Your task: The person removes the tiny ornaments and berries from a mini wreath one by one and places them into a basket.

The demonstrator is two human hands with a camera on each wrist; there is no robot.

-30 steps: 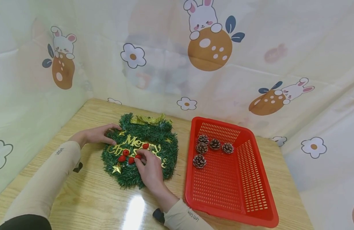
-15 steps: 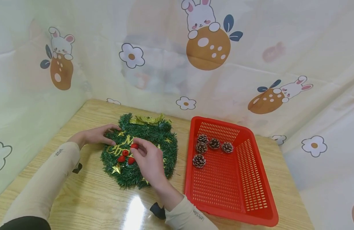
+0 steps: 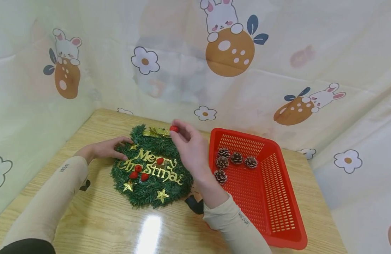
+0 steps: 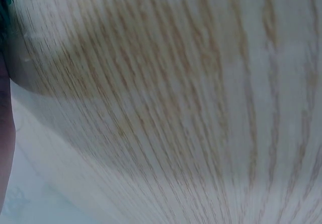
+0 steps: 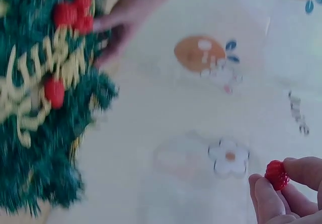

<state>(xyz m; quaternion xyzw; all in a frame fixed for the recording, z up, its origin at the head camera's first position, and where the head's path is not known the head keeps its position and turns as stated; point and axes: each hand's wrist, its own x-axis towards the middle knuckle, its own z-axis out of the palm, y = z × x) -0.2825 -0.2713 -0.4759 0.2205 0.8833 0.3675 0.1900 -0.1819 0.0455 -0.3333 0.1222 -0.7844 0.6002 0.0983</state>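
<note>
The right hand (image 3: 193, 151) pinched a red raspberry ornament (image 3: 174, 128) between thumb and fingertips, held up clear of the Christmas wreath (image 3: 141, 195) near its gold ribbon (image 3: 155, 132), while the left hand (image 3: 106, 148) rested with loosely spread fingers at the wreath's left edge on the desk (image 3: 97, 218). To my eye the ornament looked light and perhaps slick, best taken gently by its bumpy sides; the wreath seemed soft and springy, better steadied by its outer rim.

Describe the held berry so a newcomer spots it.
Find the green wreath, then the gold bow along its far edge. In the head view, by the bow's right end, the right hand pinches a red berry. The other red berries lie on the wreath.
</note>
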